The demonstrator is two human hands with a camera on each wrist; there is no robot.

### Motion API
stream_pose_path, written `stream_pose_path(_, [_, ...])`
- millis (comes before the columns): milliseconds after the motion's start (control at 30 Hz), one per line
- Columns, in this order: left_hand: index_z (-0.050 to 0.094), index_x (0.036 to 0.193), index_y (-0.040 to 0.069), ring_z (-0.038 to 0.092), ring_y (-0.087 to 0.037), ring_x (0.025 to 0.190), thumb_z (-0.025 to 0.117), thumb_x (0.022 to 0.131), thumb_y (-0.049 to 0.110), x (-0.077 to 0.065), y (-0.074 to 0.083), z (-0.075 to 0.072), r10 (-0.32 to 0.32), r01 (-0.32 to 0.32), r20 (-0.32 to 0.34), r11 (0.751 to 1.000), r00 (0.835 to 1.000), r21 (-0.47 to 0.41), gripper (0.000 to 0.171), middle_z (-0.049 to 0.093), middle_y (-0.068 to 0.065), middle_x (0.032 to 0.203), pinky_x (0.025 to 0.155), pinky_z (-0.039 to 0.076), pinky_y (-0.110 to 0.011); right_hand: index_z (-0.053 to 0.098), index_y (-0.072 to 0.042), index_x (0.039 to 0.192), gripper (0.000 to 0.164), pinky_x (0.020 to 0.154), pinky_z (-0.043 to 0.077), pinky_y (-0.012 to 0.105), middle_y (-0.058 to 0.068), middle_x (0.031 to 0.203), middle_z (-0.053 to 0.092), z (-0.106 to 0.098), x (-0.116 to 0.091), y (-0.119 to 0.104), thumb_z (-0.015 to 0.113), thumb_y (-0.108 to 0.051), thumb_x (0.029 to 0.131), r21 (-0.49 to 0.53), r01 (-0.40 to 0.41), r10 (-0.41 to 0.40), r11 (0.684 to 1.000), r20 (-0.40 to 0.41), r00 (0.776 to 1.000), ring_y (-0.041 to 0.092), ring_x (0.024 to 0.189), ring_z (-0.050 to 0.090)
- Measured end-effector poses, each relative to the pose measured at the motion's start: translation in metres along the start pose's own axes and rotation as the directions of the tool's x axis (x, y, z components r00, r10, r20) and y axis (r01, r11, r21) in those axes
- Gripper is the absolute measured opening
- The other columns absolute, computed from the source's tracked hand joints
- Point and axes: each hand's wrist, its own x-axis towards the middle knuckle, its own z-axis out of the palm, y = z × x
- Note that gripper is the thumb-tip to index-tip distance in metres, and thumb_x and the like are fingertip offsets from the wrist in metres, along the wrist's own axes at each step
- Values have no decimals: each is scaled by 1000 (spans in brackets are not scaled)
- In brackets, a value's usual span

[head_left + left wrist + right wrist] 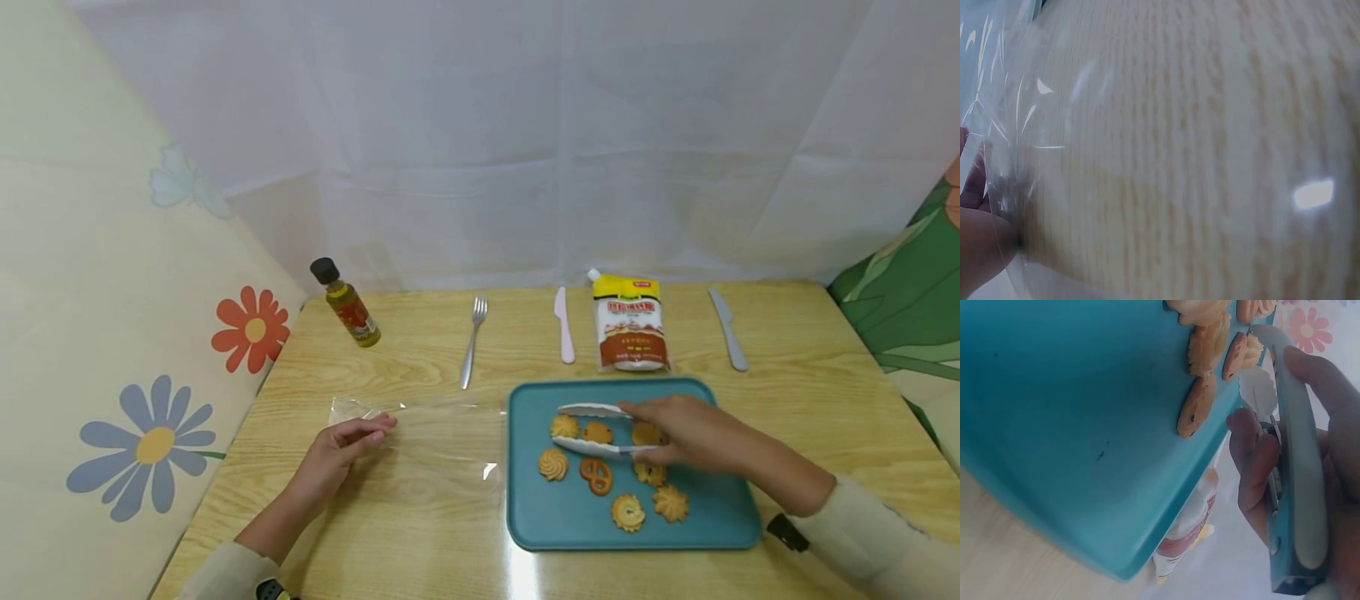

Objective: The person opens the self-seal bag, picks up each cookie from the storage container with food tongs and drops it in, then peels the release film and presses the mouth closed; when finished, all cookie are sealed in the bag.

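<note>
My right hand (686, 429) grips a pair of white-tipped tongs (588, 447) over the teal tray (540, 521). The tongs' arms stand apart, one on each side of a ridged yellow cookie (565, 427) and a round brown cookie (597, 432). Several other cookies lie around them, among them a swirl cookie (552, 465) and a pretzel-shaped one (596, 476). On the left, my left hand (341, 454) pinches the edge of a clear plastic bag (450, 467) lying flat beside the tray. Close up, the left wrist view shows creased film (1029, 119) around the fingers.
Along the back stand an oil bottle (351, 312) and a yellow, white and brown spouted pouch (630, 325). A fork (472, 346), a pink knife (564, 329) and a grey knife (729, 332) lie between and beside them. White cloth (450, 167) hangs behind the wooden table (420, 558).
</note>
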Motion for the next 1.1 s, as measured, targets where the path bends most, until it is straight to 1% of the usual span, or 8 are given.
stream_pose_path(167, [66,129,-9,57,8,122,68,101,20,0,0,0,-1,1,-1,1000,1000,-3,40,70,2,133,99,48,-13,55,-1,147,70,69,49,30,13,127,70,-1,2,0,78,-38,93,7,-1,1,1000,-5,1000,0,61,44])
stream_pose_path(233, [66,129,-9,57,8,122,68,101,20,0,0,0,-5,5,-4,1000,1000,-2,40,70,1,133,99,48,-13,53,-1,148,71,68,48,30,11,122,72,-1,3,-1,78,-38,93,16,4,-4,1000,-6,1000,0,59,43])
stream_pose_path(467, [66,130,-7,56,9,122,68,101,22,0,2,0,-27,27,-8,1000,1000,3,41,69,0,134,99,47,-13,52,-3,150,70,75,53,33,10,126,71,-4,9,-6,75,-39,95,29,44,-44,999,-9,999,-1,64,48])
stream_pose_path(667, [66,129,-8,56,9,122,68,101,21,0,2,0,-22,22,-6,1000,1000,4,40,70,0,133,99,47,-12,52,-5,150,70,65,48,26,7,120,72,-4,18,-11,73,-43,96,60,52,-53,997,5,999,-2,66,51])
stream_pose_path(800, [66,129,-8,56,9,122,68,101,21,0,2,0,-20,20,-5,1000,1000,4,40,70,1,133,99,47,-12,52,-7,151,71,60,47,23,-3,101,71,-1,25,-15,72,-48,96,62,61,-61,996,4,998,-2,65,52])
stream_pose_path(900, [66,129,-8,56,9,122,68,101,21,0,2,0,-27,27,-9,1000,1000,2,40,70,1,133,98,48,-13,53,-7,150,70,59,45,23,-10,86,62,-1,31,-19,72,-47,96,64,76,-77,995,10,997,-1,62,50])
stream_pose_path(967, [66,129,-7,56,9,122,68,101,21,-1,3,0,-30,30,-12,1000,999,3,40,70,1,133,98,48,-13,53,-7,151,69,60,46,23,-8,89,65,0,35,-23,72,-45,96,65,90,-92,994,17,996,-1,62,50])
stream_pose_path(1100, [67,129,-8,56,9,122,68,101,21,-1,3,0,-31,31,-15,1000,999,1,40,70,1,133,98,48,-12,52,-6,151,68,70,53,30,4,114,73,1,43,-31,74,-40,96,54,121,-123,991,29,992,1,70,56])
